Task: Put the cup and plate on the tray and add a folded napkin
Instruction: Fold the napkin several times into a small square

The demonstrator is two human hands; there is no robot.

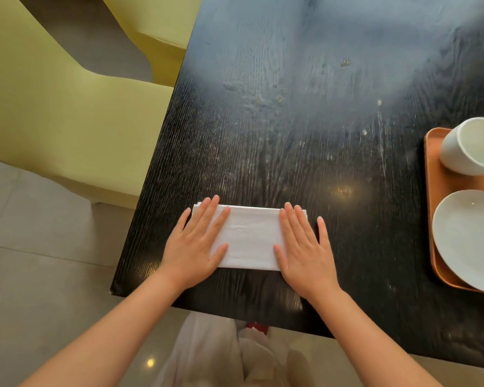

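Note:
A white napkin [249,237], folded into a rectangle, lies flat on the dark table near its front left corner. My left hand [197,245] rests flat on the napkin's left end, fingers spread. My right hand [305,248] presses flat on its right end. At the right edge of the view an orange tray [433,219] carries a white cup [468,146] at the back and a white plate [470,238] in front of it; both are cut off by the frame.
The black wooden table [305,113] stretches away from me, its left edge running diagonally. Yellow-green chairs [53,107] stand to the left of the table on a grey tiled floor [34,261].

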